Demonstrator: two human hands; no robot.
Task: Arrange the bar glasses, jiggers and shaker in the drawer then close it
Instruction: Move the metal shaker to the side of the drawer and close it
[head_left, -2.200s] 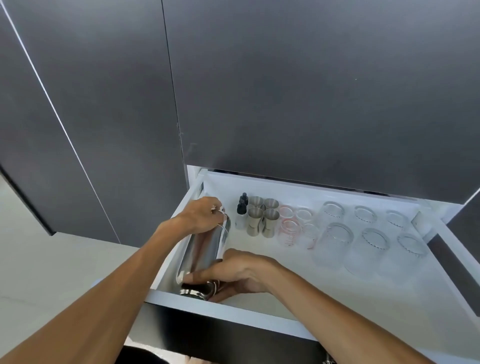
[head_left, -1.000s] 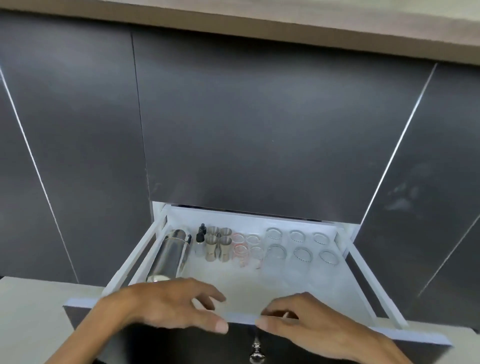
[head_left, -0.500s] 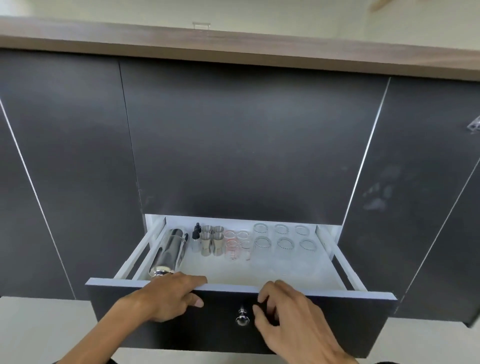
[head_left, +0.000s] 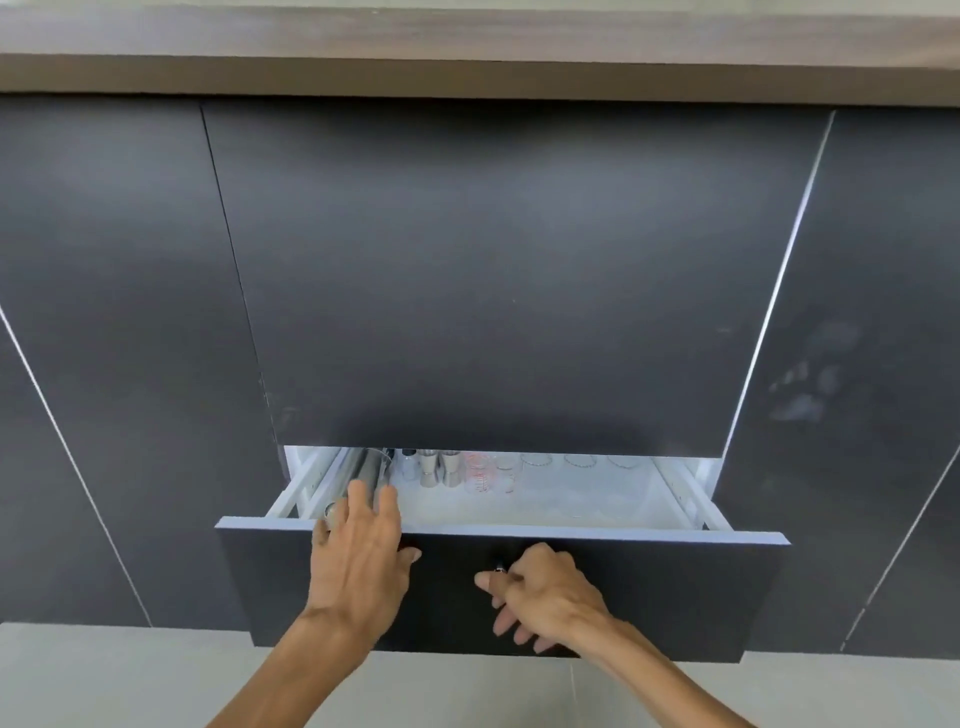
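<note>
Left hand (head_left: 358, 566): fingers spread, flat on drawer (head_left: 649, 587) front, tips over its edge.
Right hand (head_left: 545, 595): seemingly pinching knob (head_left: 500, 567).
Shaker (head_left: 366, 475): just beyond left fingertips.

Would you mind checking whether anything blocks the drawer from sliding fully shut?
Possibly: the left hand has fingers draped over the drawer front's top edge, above the shaker. They would be pinched unless withdrawn. Nothing inside visibly sticks up above the front.

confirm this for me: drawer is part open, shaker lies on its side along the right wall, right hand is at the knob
Not quite: the head view shows the shaker lying along the left wall of the drawer, not the right. The rest holds: the drawer is part open and the right hand is at the knob.
</note>
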